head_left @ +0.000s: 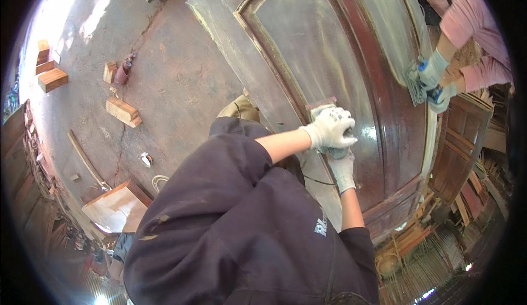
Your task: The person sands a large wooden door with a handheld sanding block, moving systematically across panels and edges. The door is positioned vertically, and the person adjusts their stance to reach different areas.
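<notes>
My left hand (332, 128), in a white glove, is closed over the front of a power sander (337, 153). My right hand (343, 171), also gloved in white, is closed round its rear end, with the fingers partly hidden. The flat sanding pad (321, 106) pokes out beyond my left hand and rests by the raised moulding of a panelled wooden door (299, 25). Pale, dusty patches cover the door's arched panel, while the strips beside it are dark reddish brown. A black cord (320, 182) runs out by my right wrist.
Across the door, a person in pink sleeves (476, 17) holds a grey tool (415, 82) against its far edge with gloved hands. Wooden blocks (53, 80), a stick (85, 157) and a wooden box (118, 206) lie on the floor at left. Another door (458, 146) stands at right.
</notes>
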{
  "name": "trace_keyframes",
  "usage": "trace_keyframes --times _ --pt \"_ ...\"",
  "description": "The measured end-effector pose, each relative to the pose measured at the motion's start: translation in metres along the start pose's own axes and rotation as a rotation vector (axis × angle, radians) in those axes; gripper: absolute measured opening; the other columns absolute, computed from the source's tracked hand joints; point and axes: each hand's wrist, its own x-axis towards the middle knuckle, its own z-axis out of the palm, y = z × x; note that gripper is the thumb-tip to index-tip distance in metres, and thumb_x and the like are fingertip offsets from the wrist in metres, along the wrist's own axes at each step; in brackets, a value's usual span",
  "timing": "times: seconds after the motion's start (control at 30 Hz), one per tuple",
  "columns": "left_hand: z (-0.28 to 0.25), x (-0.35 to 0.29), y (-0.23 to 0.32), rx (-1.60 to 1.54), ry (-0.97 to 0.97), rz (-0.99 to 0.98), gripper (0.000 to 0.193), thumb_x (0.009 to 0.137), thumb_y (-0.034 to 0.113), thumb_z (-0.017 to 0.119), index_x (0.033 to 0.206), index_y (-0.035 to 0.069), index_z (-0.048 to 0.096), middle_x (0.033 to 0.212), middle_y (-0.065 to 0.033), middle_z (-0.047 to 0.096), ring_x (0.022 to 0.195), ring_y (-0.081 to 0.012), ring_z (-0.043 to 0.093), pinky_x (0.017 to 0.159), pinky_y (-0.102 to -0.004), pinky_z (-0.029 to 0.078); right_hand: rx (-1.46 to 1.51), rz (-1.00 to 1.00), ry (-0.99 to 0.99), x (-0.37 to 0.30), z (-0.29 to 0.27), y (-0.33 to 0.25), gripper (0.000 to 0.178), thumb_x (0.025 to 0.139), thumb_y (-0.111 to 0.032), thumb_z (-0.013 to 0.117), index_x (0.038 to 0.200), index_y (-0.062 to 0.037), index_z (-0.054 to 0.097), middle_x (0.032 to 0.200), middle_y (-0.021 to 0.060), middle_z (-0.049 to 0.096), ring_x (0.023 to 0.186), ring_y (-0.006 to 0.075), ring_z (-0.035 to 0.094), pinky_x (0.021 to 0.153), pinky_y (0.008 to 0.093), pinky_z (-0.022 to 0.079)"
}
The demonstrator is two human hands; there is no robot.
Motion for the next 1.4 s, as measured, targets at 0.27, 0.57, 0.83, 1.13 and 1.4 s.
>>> trace_keyframes --times 0.27,0.57,0.83,1.13,1.4 --pt "-0.169 0.058 -0.079 0.007 0.106 -0.051 0.022 0.084 0.031 0.067 0.087 0.009 0.070 0.088 -0.0110 0.070 0.087 -0.0299 0.068 0.079 -0.0384 0.055 0.026 -0.085 -0.124 0.116 0.002 -0.165 0.074 0.078 -0.024 0.075 0.146 -0.0103 0.047 0.125 0.0228 0.066 0.120 0.0371 0.061 0.100 0.0457 0.051" --pt "-0.304 0.135 -0.150 0.087 0.302 -0.136 0.027 0.090 0.030 0.060 0.090 0.005 0.073 0.086 -0.0177 0.072 0.082 -0.0284 0.071 0.076 -0.0386 0.054 -0.166 -0.324 -0.064 0.238 0.005 -0.296 0.075 0.077 -0.029 0.068 0.145 -0.0054 0.046 0.122 0.0262 0.066 0.113 0.0397 0.065 0.099 0.0450 0.052" --pt "-0.213 0.089 -0.103 0.097 0.160 -0.142 0.031 0.088 0.037 0.062 0.099 0.010 0.072 0.097 -0.0146 0.071 0.095 -0.0339 0.068 0.087 -0.0419 0.053 0.010 -0.197 -0.064 0.156 0.007 -0.203 0.078 0.078 -0.028 0.074 0.145 -0.0032 0.041 0.122 0.0254 0.066 0.114 0.0390 0.065 0.096 0.0476 0.053" --pt "-0.305 0.173 -0.157 0.196 0.063 0.022 0.033 0.089 0.037 0.061 0.093 0.006 0.074 0.093 -0.0182 0.073 0.089 -0.0328 0.070 0.081 -0.0413 0.054 0.333 -0.253 0.221 0.228 0.065 -0.284 0.063 0.074 -0.023 0.083 0.124 0.0056 0.058 0.104 0.0190 0.072 0.085 0.0257 0.072 0.074 0.0370 0.059" --pt "-0.288 0.202 -0.134 0.235 -0.242 -0.383 0.051 0.083 0.049 0.062 0.115 0.011 0.073 0.112 -0.0142 0.073 0.098 -0.0314 0.071 0.089 -0.0408 0.055 0.745 -0.027 -0.023 0.214 0.051 -0.299 0.069 0.076 -0.021 0.081 0.127 0.0081 0.046 0.100 0.0195 0.069 0.066 0.0215 0.068 0.057 0.0355 0.055"
